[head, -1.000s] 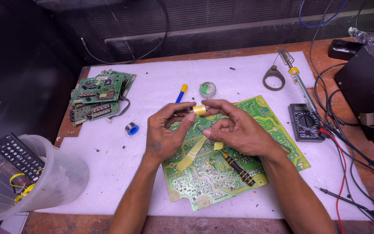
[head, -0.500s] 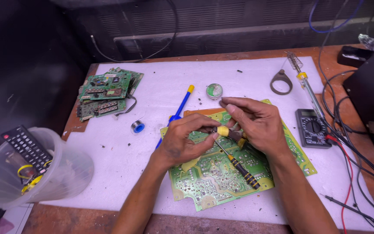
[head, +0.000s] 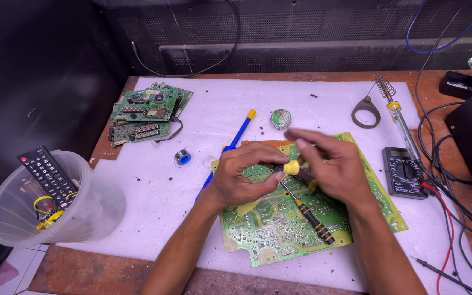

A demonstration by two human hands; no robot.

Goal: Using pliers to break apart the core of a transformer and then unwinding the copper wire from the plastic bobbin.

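Both hands over green circuit board (head: 279, 229) on white worktop (head: 214, 109). Left hand (head: 244, 177) pinching small yellow roll (head: 291, 167); right hand (head: 331, 164) closed around same roll. Screwdriver (head: 310, 214) lying just below grip, untouched. Board work apparently not begun.

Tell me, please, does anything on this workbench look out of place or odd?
Yes: a black remote control stands on end in the clear plastic tub hanging over the bench's left edge, among yellow wire. Small dark specks litter the white mat.
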